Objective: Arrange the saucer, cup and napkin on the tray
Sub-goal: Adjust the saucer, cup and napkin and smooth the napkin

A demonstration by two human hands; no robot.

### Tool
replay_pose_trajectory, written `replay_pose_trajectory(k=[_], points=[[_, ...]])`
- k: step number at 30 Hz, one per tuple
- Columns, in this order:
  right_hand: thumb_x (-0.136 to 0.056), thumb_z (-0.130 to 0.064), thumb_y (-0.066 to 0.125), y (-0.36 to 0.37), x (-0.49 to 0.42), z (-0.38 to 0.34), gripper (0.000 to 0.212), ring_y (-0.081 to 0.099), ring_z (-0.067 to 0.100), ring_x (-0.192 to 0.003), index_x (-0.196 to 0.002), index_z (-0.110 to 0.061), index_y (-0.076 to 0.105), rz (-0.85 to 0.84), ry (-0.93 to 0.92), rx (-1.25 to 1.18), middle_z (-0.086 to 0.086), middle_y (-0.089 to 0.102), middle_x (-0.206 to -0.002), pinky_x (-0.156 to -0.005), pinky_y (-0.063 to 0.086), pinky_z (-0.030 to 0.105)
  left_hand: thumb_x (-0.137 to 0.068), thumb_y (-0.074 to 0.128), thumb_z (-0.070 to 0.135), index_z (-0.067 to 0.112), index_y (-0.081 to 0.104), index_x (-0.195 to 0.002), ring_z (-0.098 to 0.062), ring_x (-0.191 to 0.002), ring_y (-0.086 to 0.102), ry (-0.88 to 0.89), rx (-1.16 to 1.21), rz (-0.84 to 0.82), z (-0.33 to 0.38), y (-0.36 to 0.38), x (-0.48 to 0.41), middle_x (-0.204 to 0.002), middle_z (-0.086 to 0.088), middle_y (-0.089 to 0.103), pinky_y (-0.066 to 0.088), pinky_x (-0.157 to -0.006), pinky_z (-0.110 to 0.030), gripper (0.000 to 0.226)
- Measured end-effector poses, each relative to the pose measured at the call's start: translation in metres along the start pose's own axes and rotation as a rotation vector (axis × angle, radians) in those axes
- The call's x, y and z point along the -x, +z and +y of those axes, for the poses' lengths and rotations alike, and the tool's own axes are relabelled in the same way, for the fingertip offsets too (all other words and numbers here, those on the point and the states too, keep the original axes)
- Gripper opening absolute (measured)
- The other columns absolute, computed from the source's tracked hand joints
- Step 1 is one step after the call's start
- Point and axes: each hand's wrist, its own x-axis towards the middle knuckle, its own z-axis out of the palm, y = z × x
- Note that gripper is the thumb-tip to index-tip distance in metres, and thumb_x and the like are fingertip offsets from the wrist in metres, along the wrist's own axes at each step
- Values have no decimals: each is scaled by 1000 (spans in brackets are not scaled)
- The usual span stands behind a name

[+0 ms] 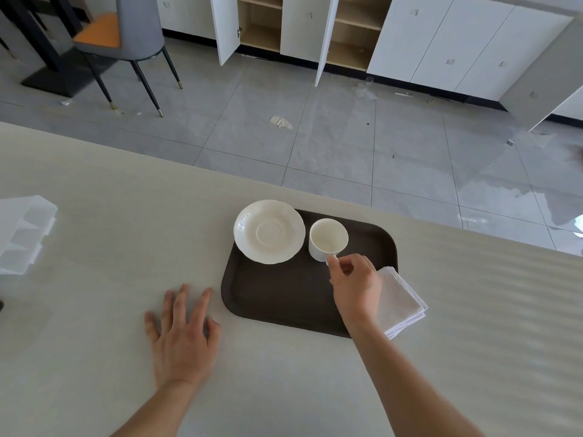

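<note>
Cup (328,238) stands upright and empty on the dark tray (284,298), in the tray's far right part, its handle turned toward the person. The right hand (355,285) is pinched on that handle, thumb and forefinger closed around it; whether the base is resting on the tray or just clear of it cannot be told. The saucer (269,231) lies just to the left of the cup, rims nearly touching, and overhangs the tray's far left corner rather than sitting fully inside. The folded white napkin (402,302) lies at the tray's right edge, part on the rim and part on the counter (94,310), and is partly hidden by the right wrist. The left hand (183,335) rests flat on the counter, fingers spread, left of the tray's near corner, holding nothing.

Assessment: the step in hand appears to be seating the cup in the saucer's central ring. A handle pinch alone invites tilting, so the cup is best raised straight, clearing the saucer's scalloped rim before moving left, then lowered level into the ring. Because the saucer overhangs, downward pressure near its outer rim could tip it; the free left hand could steady or recentre it first.
</note>
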Motion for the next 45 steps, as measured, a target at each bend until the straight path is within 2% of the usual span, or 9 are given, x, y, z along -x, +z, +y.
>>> replay_pose_trajectory(k=[7, 14, 19, 29, 34, 45], points=[[-90, -42, 66, 12, 5, -9, 31, 60, 11, -69, -69, -21, 61, 53, 76, -47, -5, 63, -76, -62, 50, 31, -85, 33, 36, 31, 50, -142, -34, -148, 27, 0, -12, -12, -2, 2, 0, -155, -11, 39, 12, -119, -62, 59], [-88, -40, 69, 15, 10, -11, 29, 61, 11, -67, -68, -22, 59, 99, 119, -68, -4, 65, -75, -55, 39, 20, -86, 35, 34, 31, 49, -143, -33, -148, 26, 1, -27, -29, -3, 2, 0, -156, -11, 38, 13, -119, -62, 58], [-87, -39, 71, 20, 13, -14, 29, 66, 15, -66, -67, -25, 56, 120, 134, -120, -2, 66, -73, -61, 53, 29, -87, 35, 34, 32, 48, -143, -32, -149, 25, -5, -30, -39, -2, 1, 0, -157, -11, 37, 12, -119, -61, 58], [-87, -43, 70, 26, 14, -16, 29, 69, 18, -68, -68, -26, 55, 107, 150, -171, -1, 67, -74, -66, 57, 36, -86, 35, 35, 32, 48, -143, -33, -148, 26, 5, -31, -20, -5, 5, -1, -156, -11, 38, 12, -119, -62, 58], [-87, -43, 70, 27, 13, -18, 29, 68, 17, -70, -69, -27, 55, 94, 150, -178, 0, 69, -73, -65, 55, 31, -86, 33, 36, 33, 47, -143, -33, -148, 26, 5, -32, -9, -5, 7, -2, -155, -11, 38, 12, -119, -62, 59], [-88, -41, 69, 26, 12, -18, 27, 67, 15, -70, -70, -27, 56, 68, 143, -162, -1, 69, -74, -63, 57, 30, -86, 34, 34, 32, 48, -143, -33, -148, 26, 10, -13, -2, -4, 5, 0, -155, -12, 38, 12, -119, -63, 58]])
